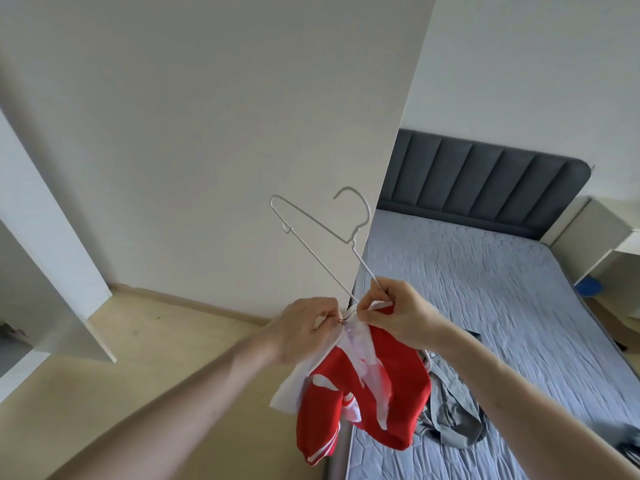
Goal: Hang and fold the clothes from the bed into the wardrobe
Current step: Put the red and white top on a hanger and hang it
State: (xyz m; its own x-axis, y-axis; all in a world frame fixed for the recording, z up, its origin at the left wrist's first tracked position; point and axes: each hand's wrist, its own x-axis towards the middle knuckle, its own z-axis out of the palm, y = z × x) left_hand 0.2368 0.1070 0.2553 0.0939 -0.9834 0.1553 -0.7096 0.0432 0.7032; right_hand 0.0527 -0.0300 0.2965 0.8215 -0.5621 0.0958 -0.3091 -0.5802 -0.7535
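the left hand is curled in a pinch on the white collar edge of a red and white jacket-like garment, thumb and fingertips meeting at a small metal bit that looks like a zip pull or clasp, though it is too small to be sure. the right hand, just beside it, is also closed: its fingers grip the other side of the collar together with one arm of a thin pale wire hanger.

taking the hanger as the landmark: its hook and one shoulder stick up bare above both hands, and only the other shoulder runs down into the neck opening. the garment droops below it, bunched, sleeves dangling. behind the hanger is a plain white panel, probably the side of the wardrobe; its inside is not in view. to the right of the hanger and beyond lies a bed with a grey quilted mattress and a dark grey padded headboard. below and right of the hanger, on the mattress near its edge, lies a crumpled grey garment, and another dark piece peeks in at the far lower right.

judging from this, the task is somewhere in its middle or early part: the red garment is only half threaded onto the hanger, not yet squared up or hung, and at least the grey piece waits on the bed. whether anything is already in the wardrobe cannot be told.
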